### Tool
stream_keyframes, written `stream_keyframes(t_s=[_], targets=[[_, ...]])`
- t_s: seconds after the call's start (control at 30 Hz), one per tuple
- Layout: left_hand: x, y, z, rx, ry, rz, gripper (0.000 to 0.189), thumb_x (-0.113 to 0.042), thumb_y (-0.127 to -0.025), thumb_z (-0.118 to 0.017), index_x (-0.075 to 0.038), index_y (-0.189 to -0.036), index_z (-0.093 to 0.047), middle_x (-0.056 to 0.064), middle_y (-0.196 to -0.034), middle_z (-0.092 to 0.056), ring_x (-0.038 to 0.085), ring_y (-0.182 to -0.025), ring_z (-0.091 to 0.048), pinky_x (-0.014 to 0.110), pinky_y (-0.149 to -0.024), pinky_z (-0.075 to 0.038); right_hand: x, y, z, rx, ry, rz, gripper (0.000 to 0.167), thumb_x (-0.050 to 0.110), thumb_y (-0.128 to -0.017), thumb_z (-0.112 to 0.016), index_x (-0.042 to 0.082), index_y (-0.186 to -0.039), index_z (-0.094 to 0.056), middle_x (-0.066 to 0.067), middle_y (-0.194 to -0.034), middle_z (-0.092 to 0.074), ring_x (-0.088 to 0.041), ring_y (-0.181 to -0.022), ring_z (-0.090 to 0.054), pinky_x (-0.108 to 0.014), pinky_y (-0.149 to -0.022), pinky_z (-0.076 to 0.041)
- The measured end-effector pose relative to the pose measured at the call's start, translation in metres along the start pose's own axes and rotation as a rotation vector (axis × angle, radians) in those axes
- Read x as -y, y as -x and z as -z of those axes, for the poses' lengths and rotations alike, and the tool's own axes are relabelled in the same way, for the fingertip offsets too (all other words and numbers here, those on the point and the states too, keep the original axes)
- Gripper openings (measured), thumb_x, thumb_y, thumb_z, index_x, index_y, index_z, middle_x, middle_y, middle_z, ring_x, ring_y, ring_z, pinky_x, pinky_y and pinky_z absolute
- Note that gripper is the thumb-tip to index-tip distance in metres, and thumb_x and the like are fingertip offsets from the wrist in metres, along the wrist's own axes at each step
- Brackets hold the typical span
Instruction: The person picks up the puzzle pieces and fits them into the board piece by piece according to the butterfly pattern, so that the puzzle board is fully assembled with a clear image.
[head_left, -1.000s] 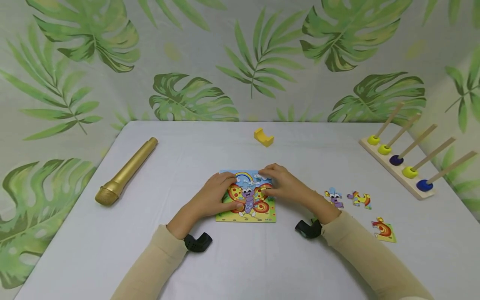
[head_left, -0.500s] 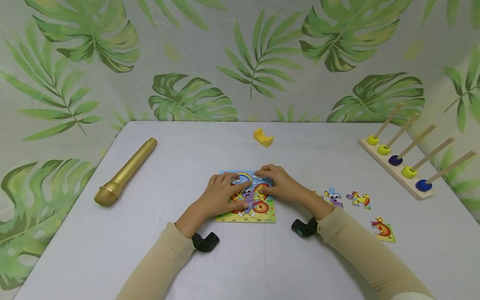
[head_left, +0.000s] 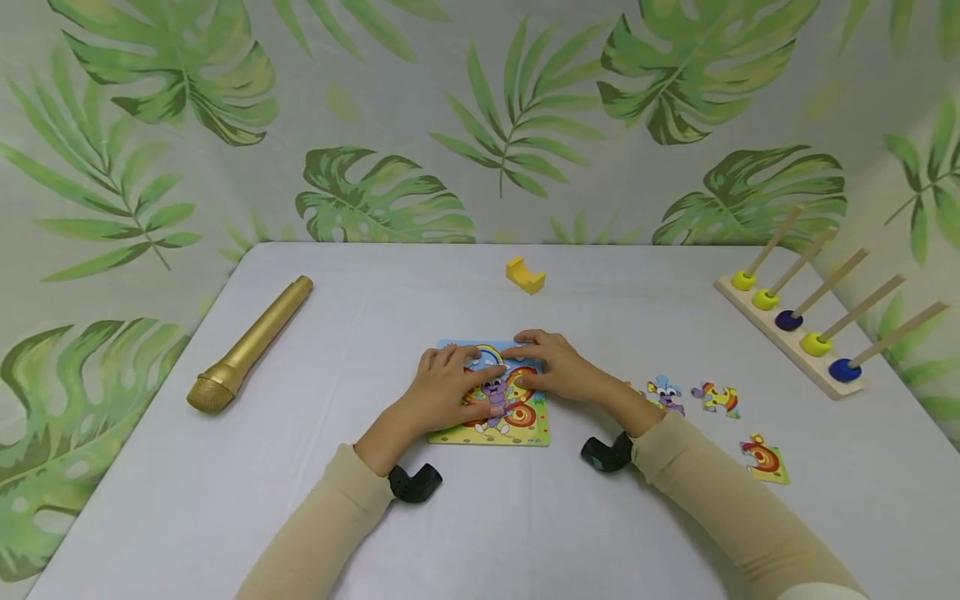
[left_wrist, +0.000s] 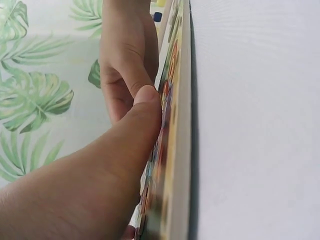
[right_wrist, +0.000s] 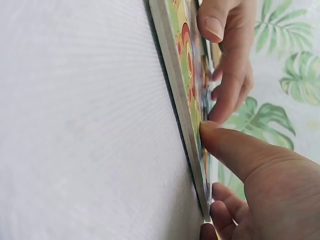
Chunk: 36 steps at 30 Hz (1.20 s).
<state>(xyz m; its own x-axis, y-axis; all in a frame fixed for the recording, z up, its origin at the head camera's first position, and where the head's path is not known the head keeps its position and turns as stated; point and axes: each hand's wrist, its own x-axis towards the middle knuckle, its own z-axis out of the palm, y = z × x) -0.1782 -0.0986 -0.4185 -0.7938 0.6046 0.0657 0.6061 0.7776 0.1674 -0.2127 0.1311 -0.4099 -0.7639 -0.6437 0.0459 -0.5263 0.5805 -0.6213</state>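
A butterfly jigsaw puzzle in a flat tray lies on the white table. My left hand rests over its left half, fingers spread and the thumb on the butterfly's middle. At the upper right of the puzzle is my right hand. In the right wrist view, the right thumb touches the picture close to the tray's side, while other fingers lie at the tray's far end. Seen from the left wrist, the left thumb lies on the picture. The hands cover much of the puzzle's upper part.
Loose puzzle pieces lie to the right: one purple and blue, one yellow and red, one with a red spiral. Another shows partly behind the right wrist. A gold microphone, yellow block and wooden peg stand surround the area.
My left hand has moved right over the puzzle and spread its fingers. The right hand has shifted slightly left, its index finger now reaching further across the picture.
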Motion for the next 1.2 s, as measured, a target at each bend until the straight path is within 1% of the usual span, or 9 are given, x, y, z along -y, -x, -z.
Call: stream_keyframes(t_s=[0.1, 0.2, 0.4, 0.6, 0.7, 0.83, 0.93, 1.03, 1.2], targets=[[0.001, 0.002, 0.002, 0.013, 0.029, -0.001, 0.065, -0.068, -0.080, -0.041, -0.036, -0.137, -0.037, 0.005, -0.137, -0.031, 0.027, -0.125, -0.024, 0.048, -0.098, -0.017, 0.001, 0.000, 0.001, 0.011, 0.014, -0.003, 0.041, 0.024, -0.084, -0.064, 0.015, -0.124, -0.056, -0.015, -0.133, -0.038, -0.035, -0.117, -0.032, -0.052, -0.094, -0.026], [0.006, 0.007, 0.005, 0.025, 0.084, 0.001, 0.070, -0.066, -0.080, -0.044, -0.028, -0.139, -0.035, 0.008, -0.139, -0.029, 0.028, -0.127, -0.023, 0.046, -0.102, -0.015, 0.001, 0.000, 0.001, 0.018, 0.030, -0.002, 0.042, 0.025, -0.085, -0.063, 0.016, -0.125, -0.056, -0.015, -0.133, -0.038, -0.035, -0.117, -0.032, -0.052, -0.094, -0.026], [0.022, 0.031, 0.013, 0.040, 0.231, 0.053, 0.086, -0.066, -0.075, -0.053, -0.014, -0.140, -0.032, 0.010, -0.143, -0.024, 0.026, -0.131, -0.019, 0.042, -0.104, -0.018, 0.001, -0.001, 0.001, 0.028, 0.029, -0.003, 0.040, 0.024, -0.085, -0.062, 0.016, -0.125, -0.056, -0.015, -0.134, -0.037, -0.034, -0.117, -0.032, -0.051, -0.094, -0.027], [0.034, 0.053, 0.018, 0.085, 0.286, 0.080, 0.101, -0.068, -0.064, -0.062, -0.011, -0.141, -0.029, 0.008, -0.145, -0.022, 0.026, -0.132, -0.016, 0.044, -0.105, -0.016, 0.003, 0.001, 0.001, 0.032, 0.007, -0.042, 0.040, 0.023, -0.085, -0.062, 0.017, -0.124, -0.056, -0.013, -0.135, -0.036, -0.033, -0.118, -0.029, -0.050, -0.095, -0.027], [0.036, 0.057, 0.017, 0.084, 0.307, 0.070, 0.103, -0.067, -0.062, -0.065, -0.011, -0.141, -0.029, 0.009, -0.145, -0.023, 0.028, -0.131, -0.017, 0.046, -0.104, -0.016, 0.005, 0.001, 0.002, 0.041, -0.006, -0.054, 0.041, 0.024, -0.085, -0.062, 0.016, -0.125, -0.055, -0.013, -0.136, -0.034, -0.034, -0.120, -0.027, -0.052, -0.095, -0.026], [0.038, 0.058, 0.013, 0.074, 0.323, 0.074, 0.103, -0.067, -0.061, -0.066, -0.012, -0.141, -0.030, 0.008, -0.145, -0.023, 0.029, -0.132, -0.016, 0.047, -0.104, -0.015, 0.010, 0.003, 0.008, 0.064, -0.075, -0.093, 0.046, 0.027, -0.085, -0.063, 0.016, -0.128, -0.051, -0.012, -0.140, -0.029, -0.034, -0.126, -0.023, -0.054, -0.098, -0.024], [0.039, 0.058, 0.010, 0.069, 0.337, 0.078, 0.103, -0.067, -0.061, -0.066, -0.013, -0.141, -0.029, 0.006, -0.145, -0.022, 0.028, -0.132, -0.014, 0.047, -0.104, -0.015, 0.017, 0.010, 0.019, 0.040, -0.149, -0.093, 0.051, 0.025, -0.084, -0.064, 0.014, -0.130, -0.047, -0.012, -0.141, -0.027, -0.032, -0.128, -0.023, -0.053, -0.100, -0.023], [0.039, 0.057, 0.008, 0.067, 0.337, 0.076, 0.103, -0.068, -0.061, -0.065, -0.014, -0.141, -0.029, 0.005, -0.145, -0.022, 0.027, -0.132, -0.013, 0.046, -0.104, -0.014, 0.024, 0.021, 0.032, -0.019, -0.193, -0.064, 0.055, 0.024, -0.083, -0.066, 0.014, -0.132, -0.044, -0.009, -0.140, -0.029, -0.028, -0.126, -0.028, -0.049, -0.100, -0.026], [0.040, 0.057, 0.008, 0.063, 0.321, 0.073, 0.104, -0.071, -0.061, -0.062, -0.014, -0.141, -0.029, 0.005, -0.145, -0.022, 0.026, -0.132, -0.014, 0.045, -0.104, -0.014, 0.032, 0.049, 0.054, -0.136, -0.175, -0.036, 0.060, 0.030, -0.080, -0.068, 0.020, -0.133, -0.041, 0.000, -0.137, -0.035, -0.024, -0.122, -0.033, -0.048, -0.098, -0.028]])
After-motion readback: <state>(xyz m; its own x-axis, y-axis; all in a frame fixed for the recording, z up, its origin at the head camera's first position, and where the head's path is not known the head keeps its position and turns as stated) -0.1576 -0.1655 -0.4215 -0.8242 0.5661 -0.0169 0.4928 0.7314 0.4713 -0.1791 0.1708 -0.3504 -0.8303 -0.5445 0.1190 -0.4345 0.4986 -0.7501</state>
